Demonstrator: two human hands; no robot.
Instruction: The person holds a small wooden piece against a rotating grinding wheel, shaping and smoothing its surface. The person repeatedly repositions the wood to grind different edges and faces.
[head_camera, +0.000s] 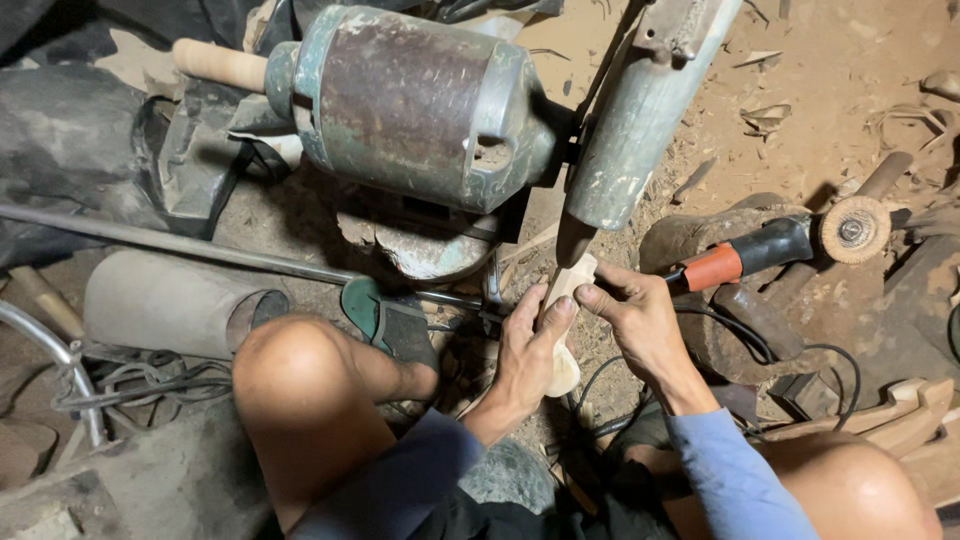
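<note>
From the head view, I see my left hand (528, 345) wrapped around a pale wood piece (565, 290), fingers closed on it. My right hand (640, 315) pinches its upper end, fingers shut. The wood's tip touches the sander (575, 238) beside the motor (420, 100), above the dusty floor (830, 80).

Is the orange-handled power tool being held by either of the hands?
No, the orange-handled power tool lies on the ground while the left hand and right hand grip the pale wooden piece.
</note>
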